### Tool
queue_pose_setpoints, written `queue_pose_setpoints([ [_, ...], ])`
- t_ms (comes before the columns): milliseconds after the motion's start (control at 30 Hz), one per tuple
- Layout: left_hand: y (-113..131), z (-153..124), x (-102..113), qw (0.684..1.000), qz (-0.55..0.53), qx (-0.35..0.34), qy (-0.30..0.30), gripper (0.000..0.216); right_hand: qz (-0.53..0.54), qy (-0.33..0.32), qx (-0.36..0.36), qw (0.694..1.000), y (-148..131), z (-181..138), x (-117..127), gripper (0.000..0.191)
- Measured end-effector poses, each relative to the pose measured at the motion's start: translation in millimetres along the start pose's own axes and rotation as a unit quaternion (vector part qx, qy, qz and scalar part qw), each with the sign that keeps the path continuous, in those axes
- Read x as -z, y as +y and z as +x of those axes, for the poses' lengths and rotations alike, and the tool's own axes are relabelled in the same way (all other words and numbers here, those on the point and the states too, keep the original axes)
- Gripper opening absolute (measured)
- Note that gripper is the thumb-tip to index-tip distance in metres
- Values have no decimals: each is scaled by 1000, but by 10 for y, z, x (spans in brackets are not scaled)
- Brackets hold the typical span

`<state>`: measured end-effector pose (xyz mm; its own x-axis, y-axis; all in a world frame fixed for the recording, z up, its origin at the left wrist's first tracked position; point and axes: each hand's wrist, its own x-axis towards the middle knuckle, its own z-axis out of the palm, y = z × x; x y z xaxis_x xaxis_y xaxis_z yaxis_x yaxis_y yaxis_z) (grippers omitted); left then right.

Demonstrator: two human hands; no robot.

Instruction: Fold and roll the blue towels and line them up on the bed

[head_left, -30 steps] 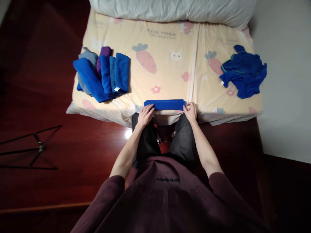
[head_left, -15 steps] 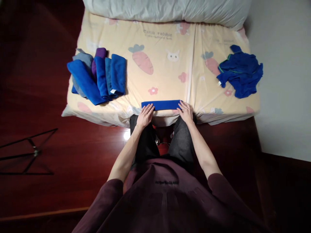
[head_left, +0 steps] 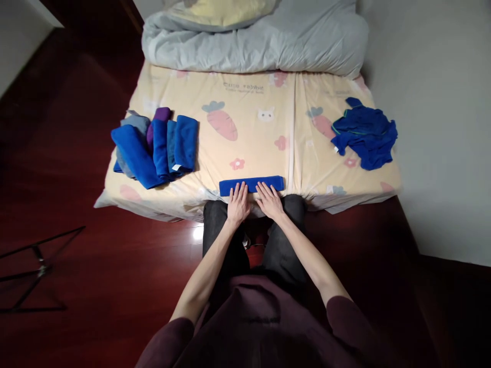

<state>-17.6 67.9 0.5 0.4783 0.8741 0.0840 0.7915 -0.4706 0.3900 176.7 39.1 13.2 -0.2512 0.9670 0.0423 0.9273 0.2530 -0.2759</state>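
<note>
A blue cloth folded into a narrow strip (head_left: 251, 184) lies across the front edge of the bed, in front of my knees. My left hand (head_left: 238, 202) rests on its left half with the fingers stretched out flat. On the right half, my right hand (head_left: 269, 200) lies with its fingers spread, the tips touching the fabric. Neither hand grips the cloth. Both ends of the strip show beyond my hands.
Several folded or rolled cloths in blue, grey and purple (head_left: 186, 143) lie on the bed's left side. A crumpled blue cloth (head_left: 366, 134) is at the right. Behind is a grey quilt (head_left: 253, 48). Black tripod legs (head_left: 41, 270) stand on the floor at left.
My hands have moved inward from the two ends of the blue strip toward its middle, fingers now flat. The camera view has tilted up, showing more of the quilt.
</note>
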Motion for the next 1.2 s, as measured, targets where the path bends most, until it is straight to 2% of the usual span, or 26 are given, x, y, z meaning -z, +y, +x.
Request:
queue_pose_setpoints([
  [233, -270, -115, 49, 999, 28, 24, 9, 83, 22, 8, -40, 999, 246, -22, 39, 62],
  [467, -336, -150, 64, 997, -11, 70, 34, 82, 21, 42, -123, 991, 366, 1, 50, 63],
  [600, -213, -243, 166, 991, -67, 96, 67, 73, 14, 46, -136, 990, 433, 143, 220, 55],
  [667, -63, -328, 205, 986, -123, 93, 69, 62, 10, 46, -111, 993, 470, 262, 340, 48],
  [733, 125, -363, 200, 967, -226, 103, 49, 51, 13, 31, -73, 997, 506, 394, 446, 42],
  [767, 218, -341, 182, 944, -301, 128, 38, 46, 16, 14, -54, 998, 520, 459, 485, 39],
  [800, 301, -289, 156, 901, -396, 177, 36, 42, 17, -8, -40, 999, 530, 519, 514, 36],
  [833, 368, -208, 127, 836, -493, 237, 43, 38, 16, -32, -34, 999, 534, 573, 532, 35],
  [900, 433, 9, 80, 680, -642, 347, 69, 28, 5, -73, -43, 996, 528, 656, 540, 32],
  [933, 428, 123, 68, 615, -685, 382, 80, 23, -4, -84, -53, 995, 521, 685, 535, 32],
  [967, 404, 226, 64, 571, -710, 403, 89, 20, -12, -91, -62, 994, 514, 707, 528, 32],
  [1067, 264, 415, 93, 513, -743, 416, 111, 24, -23, -98, -70, 992, 520, 744, 510, 30],
  [1200, 116, 461, 144, 454, -766, 415, 187, 42, -9, -88, -69, 994, 596, 747, 497, 26],
])
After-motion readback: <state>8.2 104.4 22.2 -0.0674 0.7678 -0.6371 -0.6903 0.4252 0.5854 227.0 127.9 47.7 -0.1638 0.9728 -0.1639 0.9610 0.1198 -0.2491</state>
